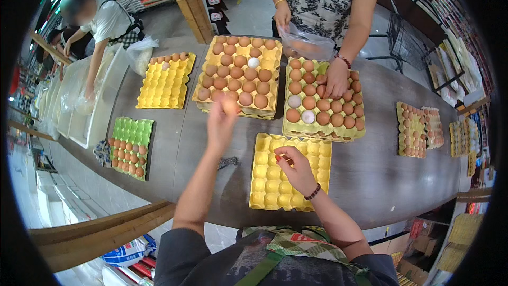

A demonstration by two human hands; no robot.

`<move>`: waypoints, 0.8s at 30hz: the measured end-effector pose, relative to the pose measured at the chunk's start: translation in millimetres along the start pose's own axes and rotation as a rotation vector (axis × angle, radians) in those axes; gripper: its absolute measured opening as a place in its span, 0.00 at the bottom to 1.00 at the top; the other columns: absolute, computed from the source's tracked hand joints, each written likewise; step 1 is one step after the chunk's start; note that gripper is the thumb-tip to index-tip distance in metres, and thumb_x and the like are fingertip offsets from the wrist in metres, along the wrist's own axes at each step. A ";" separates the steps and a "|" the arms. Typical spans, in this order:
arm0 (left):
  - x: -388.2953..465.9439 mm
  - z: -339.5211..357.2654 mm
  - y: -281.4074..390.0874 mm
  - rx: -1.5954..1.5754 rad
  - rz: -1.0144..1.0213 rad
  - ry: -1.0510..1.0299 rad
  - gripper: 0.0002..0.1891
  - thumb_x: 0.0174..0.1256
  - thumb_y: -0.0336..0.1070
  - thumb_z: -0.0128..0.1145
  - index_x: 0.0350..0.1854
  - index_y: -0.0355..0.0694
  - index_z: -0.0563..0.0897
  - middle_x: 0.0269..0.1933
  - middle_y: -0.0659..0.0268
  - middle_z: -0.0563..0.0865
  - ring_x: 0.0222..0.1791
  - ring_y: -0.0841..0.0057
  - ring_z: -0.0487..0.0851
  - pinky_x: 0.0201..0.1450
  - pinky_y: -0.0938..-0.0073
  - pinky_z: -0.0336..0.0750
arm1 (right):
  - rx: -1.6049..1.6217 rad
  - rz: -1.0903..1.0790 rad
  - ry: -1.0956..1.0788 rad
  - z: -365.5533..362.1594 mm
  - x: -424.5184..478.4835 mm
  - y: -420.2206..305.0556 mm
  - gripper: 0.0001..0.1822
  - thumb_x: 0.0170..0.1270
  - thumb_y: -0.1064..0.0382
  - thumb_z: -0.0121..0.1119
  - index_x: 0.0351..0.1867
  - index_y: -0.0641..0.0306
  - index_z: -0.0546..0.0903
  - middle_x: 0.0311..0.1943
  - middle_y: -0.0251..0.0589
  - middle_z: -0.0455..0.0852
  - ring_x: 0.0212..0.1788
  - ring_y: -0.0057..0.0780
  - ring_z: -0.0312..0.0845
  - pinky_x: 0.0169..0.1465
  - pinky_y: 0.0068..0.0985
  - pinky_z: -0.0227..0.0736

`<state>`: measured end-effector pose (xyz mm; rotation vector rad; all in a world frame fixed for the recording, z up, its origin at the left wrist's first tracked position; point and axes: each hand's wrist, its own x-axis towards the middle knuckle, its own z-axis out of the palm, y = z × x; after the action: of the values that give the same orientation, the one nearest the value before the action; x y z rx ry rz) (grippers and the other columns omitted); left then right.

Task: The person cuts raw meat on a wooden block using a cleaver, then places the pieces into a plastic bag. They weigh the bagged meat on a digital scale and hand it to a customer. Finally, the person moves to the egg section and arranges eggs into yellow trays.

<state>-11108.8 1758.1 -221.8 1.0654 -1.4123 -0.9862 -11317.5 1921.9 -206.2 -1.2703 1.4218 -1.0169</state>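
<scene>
My left hand [222, 125], blurred, grips a brown egg [230, 105] at the front edge of a stack of egg trays [264, 114]. That top tray holds rows of brown eggs and one white egg [253, 62]. My right hand [295, 169] hovers over a yellow egg tray [262, 186] whose visible cups hold no eggs. Its fingers are loosely curled and apart, with nothing seen between them. Beyond it stands another stack of egg trays [325, 131], topped with brown eggs and a few pale ones.
Across the table, another person's hand [335, 79] touches eggs; their other hand [282, 15] holds a plastic bag [307, 43]. At left are a partly filled yellow tray [160, 91], a green tray [131, 127] and a white bin [107, 83]. More egg trays [412, 129] lie right.
</scene>
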 end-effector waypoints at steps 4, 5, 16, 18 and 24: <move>138.6 -25.0 -60.3 0.179 0.010 0.109 0.11 0.69 0.33 0.59 0.51 0.40 0.79 0.34 0.71 0.76 0.33 0.79 0.73 0.36 0.72 0.73 | 0.017 -0.056 0.017 -12.4 -25.0 33.5 0.08 0.72 0.66 0.60 0.50 0.61 0.81 0.43 0.40 0.86 0.39 0.29 0.84 0.45 0.28 0.80; 163.1 -24.7 -73.7 0.134 -0.093 0.077 0.12 0.67 0.32 0.59 0.51 0.41 0.79 0.33 0.72 0.75 0.31 0.80 0.72 0.32 0.71 0.72 | -0.053 -0.002 0.003 -13.3 -33.5 31.6 0.07 0.72 0.65 0.59 0.49 0.61 0.81 0.43 0.41 0.85 0.41 0.31 0.85 0.46 0.29 0.80; 223.6 -89.4 -158.6 1.239 0.101 -0.016 0.27 0.76 0.49 0.56 0.72 0.40 0.76 0.64 0.41 0.78 0.63 0.45 0.78 0.64 0.54 0.75 | -0.189 0.128 0.556 -127.4 -112.2 101.4 0.10 0.71 0.63 0.56 0.50 0.62 0.82 0.41 0.46 0.87 0.43 0.42 0.85 0.49 0.36 0.79; 228.0 -91.2 -151.3 1.298 0.060 0.044 0.30 0.78 0.50 0.54 0.75 0.39 0.71 0.70 0.39 0.74 0.66 0.44 0.76 0.66 0.53 0.74 | -0.200 0.134 0.701 -160.5 -119.9 134.3 0.12 0.70 0.63 0.57 0.52 0.62 0.82 0.42 0.47 0.87 0.45 0.43 0.85 0.51 0.36 0.79; 126.1 -61.0 -98.4 0.664 0.154 -0.088 0.29 0.78 0.43 0.56 0.72 0.28 0.70 0.70 0.43 0.71 0.69 0.51 0.74 0.69 0.58 0.70 | -0.706 0.202 0.955 -287.7 -147.4 219.6 0.27 0.65 0.58 0.66 0.63 0.65 0.75 0.57 0.53 0.81 0.64 0.51 0.72 0.66 0.44 0.70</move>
<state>-11044.3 1609.7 -277.9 1.3675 -1.9285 -0.4530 -11642.2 2092.2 -341.2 -1.0784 2.7643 -1.0651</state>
